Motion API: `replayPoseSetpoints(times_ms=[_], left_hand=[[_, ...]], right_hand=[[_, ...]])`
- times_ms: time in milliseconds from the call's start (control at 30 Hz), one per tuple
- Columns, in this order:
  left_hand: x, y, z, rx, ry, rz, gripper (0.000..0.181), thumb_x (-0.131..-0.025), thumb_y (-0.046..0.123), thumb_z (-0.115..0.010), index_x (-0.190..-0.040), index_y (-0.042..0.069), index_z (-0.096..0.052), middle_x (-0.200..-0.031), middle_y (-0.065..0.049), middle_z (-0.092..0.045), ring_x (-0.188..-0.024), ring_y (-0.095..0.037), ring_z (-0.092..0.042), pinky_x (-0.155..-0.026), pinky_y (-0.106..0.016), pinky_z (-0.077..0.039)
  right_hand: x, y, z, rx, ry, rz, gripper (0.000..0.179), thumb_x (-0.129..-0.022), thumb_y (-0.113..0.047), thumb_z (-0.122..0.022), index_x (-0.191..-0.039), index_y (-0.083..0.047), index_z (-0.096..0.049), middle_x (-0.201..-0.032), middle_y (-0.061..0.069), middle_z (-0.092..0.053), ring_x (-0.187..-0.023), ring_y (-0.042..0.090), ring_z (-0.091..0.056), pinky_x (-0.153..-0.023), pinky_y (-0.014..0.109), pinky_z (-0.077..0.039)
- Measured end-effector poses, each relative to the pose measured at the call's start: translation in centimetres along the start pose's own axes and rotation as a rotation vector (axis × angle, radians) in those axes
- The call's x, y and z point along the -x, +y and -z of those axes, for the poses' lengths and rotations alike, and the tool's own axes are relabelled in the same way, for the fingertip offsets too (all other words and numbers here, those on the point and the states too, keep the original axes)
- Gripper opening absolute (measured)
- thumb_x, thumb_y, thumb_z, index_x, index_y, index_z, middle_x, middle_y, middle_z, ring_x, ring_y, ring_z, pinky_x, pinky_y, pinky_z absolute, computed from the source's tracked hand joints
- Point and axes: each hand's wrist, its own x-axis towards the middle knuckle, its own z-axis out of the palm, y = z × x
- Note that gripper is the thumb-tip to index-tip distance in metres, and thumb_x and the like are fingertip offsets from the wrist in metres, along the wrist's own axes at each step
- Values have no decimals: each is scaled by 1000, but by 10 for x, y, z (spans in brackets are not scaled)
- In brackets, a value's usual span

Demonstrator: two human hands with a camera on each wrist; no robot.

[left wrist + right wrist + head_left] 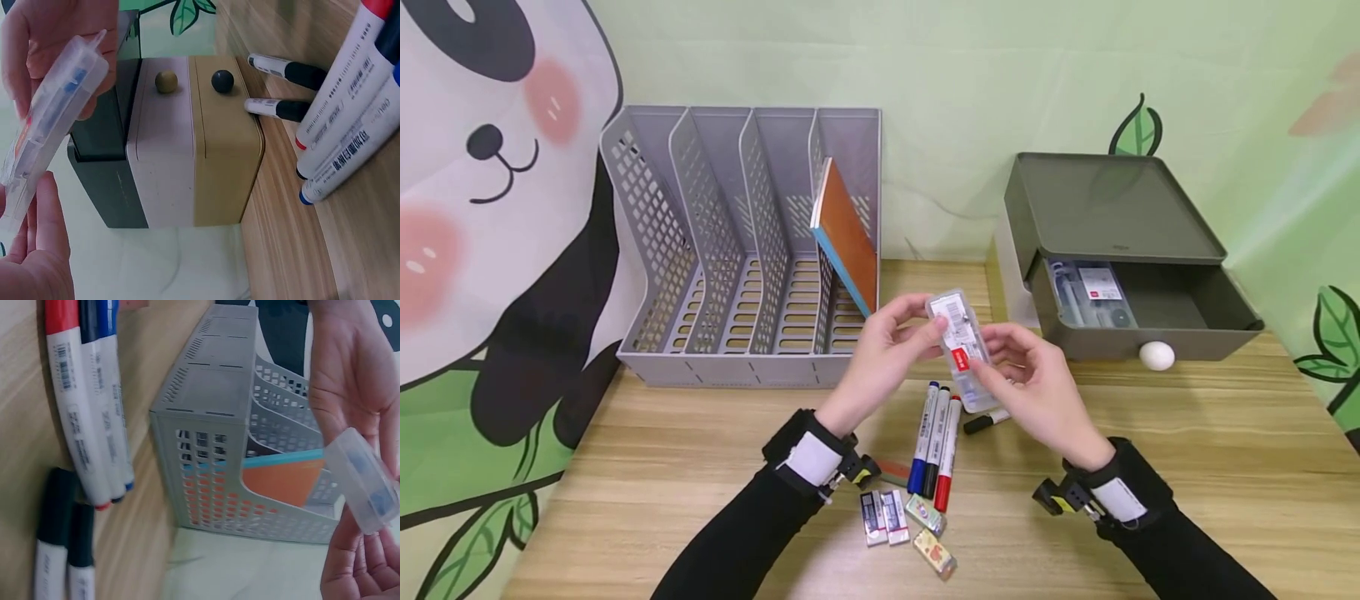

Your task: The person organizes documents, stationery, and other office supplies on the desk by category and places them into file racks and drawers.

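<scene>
A clear plastic case with a white and red label is held tilted above the table by both hands. My left hand grips its upper left side, thumb across the label. Lower on the right, my right hand pinches it between thumb and fingers. Bluish contents show through the case in the left wrist view. Beneath lie three whiteboard markers with blue, black and red caps. Two smaller black-capped markers lie beside them.
Several small erasers lie near the front. A grey file rack with an orange-covered book stands at back left. At right, a dark drawer unit has its top drawer pulled out, with clear-packed stationery inside.
</scene>
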Motion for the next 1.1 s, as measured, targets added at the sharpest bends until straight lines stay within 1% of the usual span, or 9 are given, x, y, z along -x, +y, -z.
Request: replayPoseSetpoints(times_ms=[167, 333, 500, 600, 633, 733, 867, 1000, 1100], left_hand=[[-3, 1, -8, 15, -22, -4, 34, -98, 9, -60, -130, -2, -52, -115, -14, -57, -96, -26, -65, -84, -41, -52], [-12, 6, -19, 41, -73, -44, 34, -99, 9, -58, -131, -1, -52, -114, -14, -56, -95, -26, -65, -84, -46, -52], [-23, 11, -34, 64, -111, -78, 32, -105, 15, -47, -133, -1, -49, -117, -14, -56, -98, -26, -63, -83, -47, -52], [-26, 13, -43, 59, -137, -75, 33, -107, 17, -42, -134, -1, -48, -120, -15, -56, -102, -27, -62, -84, -43, -52], [-27, 12, -46, 37, -148, -81, 33, -107, 17, -42, -134, -1, -49, -121, -14, -56, -103, -25, -62, -84, -41, -52], [-30, 8, -53, -92, -164, -122, 33, -103, 14, -51, -133, 3, -52, -122, -9, -57, -106, -19, -60, -88, -33, -50], [-33, 0, -62, -277, -174, -187, 36, -97, 13, -61, -132, 5, -54, -121, -3, -56, -104, -8, -57, -88, -24, -48], [-34, -4, -72, -388, -205, -238, 38, -95, 14, -67, -130, 6, -55, -120, -5, -53, -102, -8, -57, -85, -21, -48], [-36, -6, -79, -481, -210, -279, 38, -94, 15, -68, -129, 7, -56, -118, -3, -53, -100, -8, -56, -83, -17, -47]], right_hand=[[2, -12, 9, 138, 8, 45, 27, -89, 2, -68, -115, 0, -61, -95, 3, -63, -83, 17, -61, -69, 27, -53], [5, -30, 22, 275, 55, 103, 27, -86, 4, -70, -112, -1, -62, -93, 0, -64, -82, 13, -61, -67, 23, -52], [0, -50, 42, 323, 104, 72, 29, -86, 5, -70, -112, 0, -61, -93, 4, -64, -79, 11, -60, -65, 19, -49], [-5, -59, 58, 366, 134, 41, 29, -86, 4, -70, -114, 0, -61, -95, 7, -64, -79, 9, -60, -64, 16, -48], [-7, -61, 64, 382, 140, 31, 29, -86, 2, -70, -114, 0, -61, -95, 8, -64, -78, 9, -60, -64, 16, -48], [-13, -65, 83, 436, 141, -15, 29, -89, -2, -69, -116, -1, -61, -95, 8, -63, -76, 7, -60, -65, 14, -47], [-19, -65, 106, 454, 113, -85, 32, -91, -8, -68, -121, 1, -59, -96, 7, -63, -75, 7, -62, -66, 14, -47], [-24, -64, 126, 465, 85, -146, 36, -93, -14, -68, -125, 0, -58, -96, 4, -64, -76, 7, -64, -65, 16, -49], [-27, -65, 141, 519, 45, -222, 40, -94, -19, -68, -128, -2, -56, -97, 5, -64, -78, 4, -65, -65, 17, -48]])
